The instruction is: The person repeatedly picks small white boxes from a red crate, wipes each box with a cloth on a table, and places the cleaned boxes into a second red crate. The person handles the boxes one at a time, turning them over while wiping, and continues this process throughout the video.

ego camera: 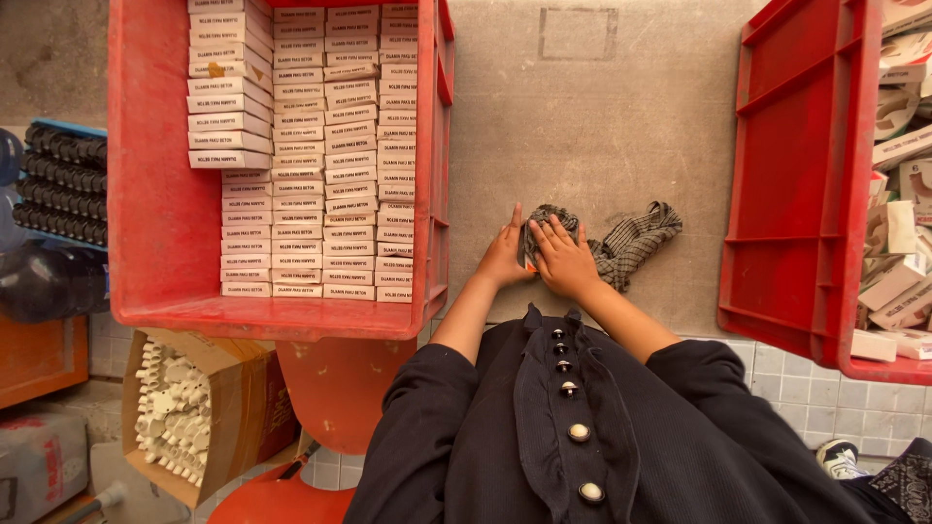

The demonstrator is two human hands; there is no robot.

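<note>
A grey checked cloth [636, 241] lies bunched on the grey tabletop [582, 116] between two red crates. My right hand [563, 257] lies flat on the cloth's left end, fingers spread and pressing down. Beside it, my left hand [503, 254] rests edge-on against the same end, and its fingers touch the fabric. The cloth's right half trails off freely to the right. Dark sleeves and a buttoned dark garment [573, 427] fill the lower middle of the view.
A red crate [160, 213] on the left holds several neat rows of small white boxes [325, 155]. The red crate [796, 175] on the right holds loose flattened cartons. Below left sit a cardboard box of white plastic parts [180, 408], a red stool [330, 388] and dark ribbed items [63, 180].
</note>
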